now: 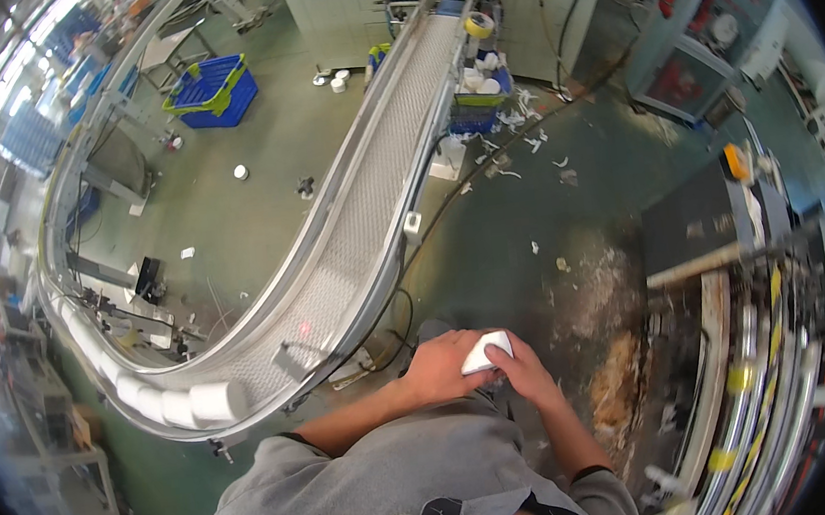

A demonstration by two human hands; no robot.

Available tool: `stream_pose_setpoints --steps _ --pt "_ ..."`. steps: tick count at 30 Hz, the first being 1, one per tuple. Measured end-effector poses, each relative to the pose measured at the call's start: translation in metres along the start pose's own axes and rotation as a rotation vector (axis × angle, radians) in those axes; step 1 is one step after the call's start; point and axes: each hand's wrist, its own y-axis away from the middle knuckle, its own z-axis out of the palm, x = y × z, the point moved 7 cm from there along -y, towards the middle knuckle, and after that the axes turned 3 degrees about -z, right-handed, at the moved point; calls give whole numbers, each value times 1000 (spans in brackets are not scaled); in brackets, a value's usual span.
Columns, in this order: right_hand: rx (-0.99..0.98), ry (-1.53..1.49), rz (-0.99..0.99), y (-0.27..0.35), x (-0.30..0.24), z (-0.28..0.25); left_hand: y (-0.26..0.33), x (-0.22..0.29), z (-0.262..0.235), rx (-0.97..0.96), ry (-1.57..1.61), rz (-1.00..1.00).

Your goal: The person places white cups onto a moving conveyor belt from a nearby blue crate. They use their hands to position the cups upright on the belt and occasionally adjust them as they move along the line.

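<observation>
In front of my body, my left hand point(437, 367) and my right hand point(527, 370) come together around a small white wad point(486, 352) that looks like folded paper. The fingers of both hands are closed on it. My right thumb presses against its near side, and part of the wad is hidden by my hands. Ahead of me a curved conveyor point(366, 197) runs from a machine down toward me and then bends off to the left. On its left stretch stand several white paper rolls point(215, 403) in a row.
A blue crate point(214, 92) sits on the floor beyond the conveyor. Under the conveyor's far end stands another crate point(481, 99) with white scraps strewn beside it. A white roll point(241, 172) lies on the floor. Metal bars point(750, 403) and a dark box point(696, 228) stand to my right.
</observation>
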Motion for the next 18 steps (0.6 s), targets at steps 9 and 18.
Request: stream_pose_setpoints --steps 9,18 --pt "43 -57 -20 -273 -113 -141 -295 -78 -78 170 42 -147" --pt "214 -435 15 -515 -230 -300 -479 -166 -191 546 176 -453"
